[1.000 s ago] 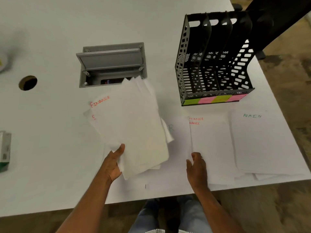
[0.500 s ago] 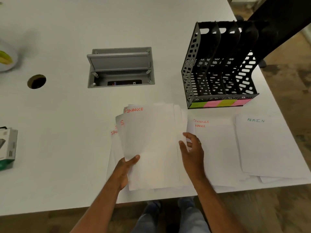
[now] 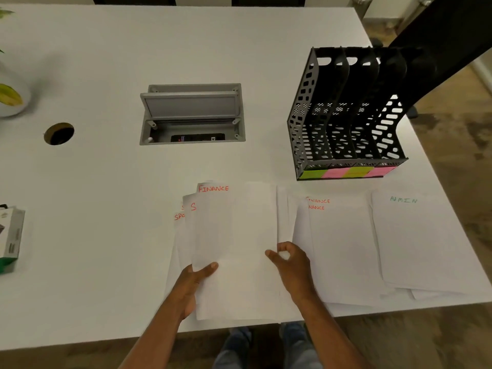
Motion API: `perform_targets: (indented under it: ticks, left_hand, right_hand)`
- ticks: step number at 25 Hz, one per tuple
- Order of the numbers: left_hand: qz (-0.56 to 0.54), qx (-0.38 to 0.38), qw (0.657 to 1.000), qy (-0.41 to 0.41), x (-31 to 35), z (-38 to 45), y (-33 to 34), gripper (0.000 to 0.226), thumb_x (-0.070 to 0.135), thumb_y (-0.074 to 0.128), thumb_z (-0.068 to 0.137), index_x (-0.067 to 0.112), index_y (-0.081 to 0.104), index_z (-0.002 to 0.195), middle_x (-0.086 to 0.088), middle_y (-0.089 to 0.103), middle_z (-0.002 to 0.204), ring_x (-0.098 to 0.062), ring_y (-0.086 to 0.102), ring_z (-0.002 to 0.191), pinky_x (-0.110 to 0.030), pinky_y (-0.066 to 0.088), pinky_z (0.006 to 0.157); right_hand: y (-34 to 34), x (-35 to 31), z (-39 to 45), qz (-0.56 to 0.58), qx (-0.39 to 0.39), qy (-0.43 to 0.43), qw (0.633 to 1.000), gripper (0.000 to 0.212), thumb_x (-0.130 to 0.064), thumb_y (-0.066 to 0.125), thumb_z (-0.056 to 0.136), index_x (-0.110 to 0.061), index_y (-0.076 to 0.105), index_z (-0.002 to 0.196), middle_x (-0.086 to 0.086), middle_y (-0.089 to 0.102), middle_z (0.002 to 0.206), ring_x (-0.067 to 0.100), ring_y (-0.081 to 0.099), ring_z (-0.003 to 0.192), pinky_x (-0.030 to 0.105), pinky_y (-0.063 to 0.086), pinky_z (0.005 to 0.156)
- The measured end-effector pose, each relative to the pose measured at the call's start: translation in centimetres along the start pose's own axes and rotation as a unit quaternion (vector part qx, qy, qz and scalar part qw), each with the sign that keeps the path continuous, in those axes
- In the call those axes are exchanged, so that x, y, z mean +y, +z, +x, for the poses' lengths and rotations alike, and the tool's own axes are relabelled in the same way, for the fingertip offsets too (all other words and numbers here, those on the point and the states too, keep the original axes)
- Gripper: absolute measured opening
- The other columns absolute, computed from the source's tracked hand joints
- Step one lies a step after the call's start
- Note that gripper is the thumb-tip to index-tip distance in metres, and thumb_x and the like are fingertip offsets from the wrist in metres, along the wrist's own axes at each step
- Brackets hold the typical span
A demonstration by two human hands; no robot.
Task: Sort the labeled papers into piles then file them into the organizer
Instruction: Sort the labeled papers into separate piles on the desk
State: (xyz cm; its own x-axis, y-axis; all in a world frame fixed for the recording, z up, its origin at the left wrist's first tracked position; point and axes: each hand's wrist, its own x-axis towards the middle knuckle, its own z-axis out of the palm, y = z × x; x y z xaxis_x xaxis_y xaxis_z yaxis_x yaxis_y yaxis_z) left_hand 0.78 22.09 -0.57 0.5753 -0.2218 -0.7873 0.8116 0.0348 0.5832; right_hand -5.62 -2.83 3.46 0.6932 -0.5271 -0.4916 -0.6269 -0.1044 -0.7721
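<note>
My left hand (image 3: pixel 193 282) grips the lower left of a fanned stack of white papers (image 3: pixel 234 235); the top sheet reads FINANCE in red. At the stack's right edge my right hand (image 3: pixel 288 262) pinches a sheet between thumb and fingers. To the right lies a pile labeled FINANCE (image 3: pixel 343 249), and beyond it a pile labeled ADMIN (image 3: pixel 415 241) in green. The black mesh organizer (image 3: pixel 346 115) stands behind those piles, with green and pink sticky labels along its front.
The white table (image 3: pixel 106 182) has an open grey cable box (image 3: pixel 191 115) in the middle and a round grommet hole (image 3: pixel 58 133) at left. A small box (image 3: pixel 10 239) lies at the left edge, a plant pot (image 3: pixel 10 99) sits far left.
The stack came down from a raised tilt at left to sit flat near the table's front. My right hand moved from the table onto the stack's right edge and pinched a sheet.
</note>
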Motion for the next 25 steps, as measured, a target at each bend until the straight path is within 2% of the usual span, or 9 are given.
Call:
perform_targets:
  ticks: [3,5,9,12,15,18,20,22,25]
  left_hand:
    - [-0.027,-0.027,0.999,-0.010,-0.3,0.4,0.2,0.053,0.029,0.086,0.067,0.021,0.066,0.114,-0.003,0.079,0.104,-0.025,0.076,0.092,-0.035,0.062,0.064]
    - [-0.032,-0.023,0.999,-0.009,-0.3,0.7,0.5,0.053,0.029,0.087,0.067,0.020,0.066,0.115,-0.004,0.079,0.106,-0.025,0.076,0.095,-0.039,0.061,0.075]
    - [-0.026,-0.008,1.000,0.002,0.0,1.5,1.3,0.060,0.027,0.085,0.068,0.018,0.063,0.124,-0.008,0.077,0.113,-0.033,0.069,0.110,-0.051,0.051,0.100]
    - [-0.010,0.001,1.000,0.010,0.2,2.0,1.6,0.064,0.029,0.085,0.068,0.017,0.062,0.126,-0.010,0.076,0.115,-0.034,0.067,0.112,-0.053,0.049,0.103]
    - [0.001,0.013,1.000,0.017,0.1,2.4,1.8,0.066,0.032,0.085,0.066,0.018,0.062,0.126,-0.011,0.076,0.113,-0.035,0.067,0.110,-0.053,0.050,0.101]
    - [0.011,0.023,1.000,0.014,-0.4,2.6,2.3,0.065,0.033,0.084,0.066,0.018,0.061,0.125,-0.010,0.075,0.112,-0.035,0.066,0.109,-0.053,0.051,0.098]
    - [0.008,0.026,1.000,0.012,-0.7,2.7,2.7,0.063,0.033,0.085,0.065,0.019,0.063,0.122,-0.008,0.077,0.108,-0.034,0.067,0.107,-0.047,0.053,0.092]
    - [0.009,0.028,1.000,0.006,-0.9,2.8,3.0,0.064,0.033,0.085,0.065,0.018,0.063,0.123,-0.010,0.076,0.111,-0.034,0.067,0.108,-0.048,0.053,0.094]
    - [0.007,0.017,1.000,0.002,-1.2,3.1,3.8,0.064,0.034,0.087,0.063,0.018,0.065,0.121,-0.010,0.077,0.110,-0.032,0.070,0.105,-0.045,0.055,0.092]
  right_hand:
    - [-0.7,0.0,0.0,0.033,0.031,-0.035,0.998,0.010,-0.033,0.069,0.093,-0.029,0.060,0.093,-0.012,0.067,0.091,-0.002,0.064,0.083,0.007,0.048,0.064]
    - [-1.6,0.1,0.0,0.052,0.064,-0.065,0.994,0.005,-0.029,0.061,0.098,-0.026,0.057,0.099,-0.015,0.065,0.094,-0.010,0.062,0.086,0.006,0.051,0.069]
    - [-7.3,1.2,1.7,0.032,0.213,-0.079,0.973,0.004,-0.030,0.053,0.102,-0.031,0.050,0.100,-0.019,0.059,0.091,-0.004,0.060,0.084,0.005,0.043,0.063]
    - [-13.4,3.5,3.6,-0.043,0.275,-0.088,0.957,0.015,-0.037,0.057,0.100,-0.027,0.055,0.111,-0.016,0.058,0.092,0.001,0.056,0.082,0.009,0.038,0.068]
    - [-16.9,7.4,5.0,-0.150,0.271,-0.065,0.948,0.040,-0.042,0.061,0.096,-0.012,0.054,0.121,0.011,0.068,0.105,0.031,0.066,0.091,0.028,0.048,0.073]
    - [-17.7,10.4,5.6,-0.234,0.213,-0.007,0.949,0.043,-0.036,0.065,0.095,-0.012,0.049,0.127,0.021,0.066,0.119,0.041,0.065,0.105,0.043,0.052,0.079]
    - [-17.2,10.7,5.8,-0.254,0.199,0.025,0.946,0.052,-0.020,0.074,0.088,-0.012,0.046,0.132,0.022,0.061,0.125,0.042,0.058,0.114,0.050,0.053,0.086]
    - [-15.7,9.3,5.6,-0.248,0.228,0.000,0.941,0.057,-0.014,0.077,0.084,-0.012,0.049,0.134,0.020,0.056,0.129,0.040,0.053,0.120,0.054,0.053,0.091]
    - [-11.3,5.4,3.8,-0.127,0.209,-0.134,0.960,0.028,-0.026,0.065,0.095,-0.027,0.059,0.122,-0.004,0.054,0.124,0.014,0.058,0.109,0.035,0.058,0.084]
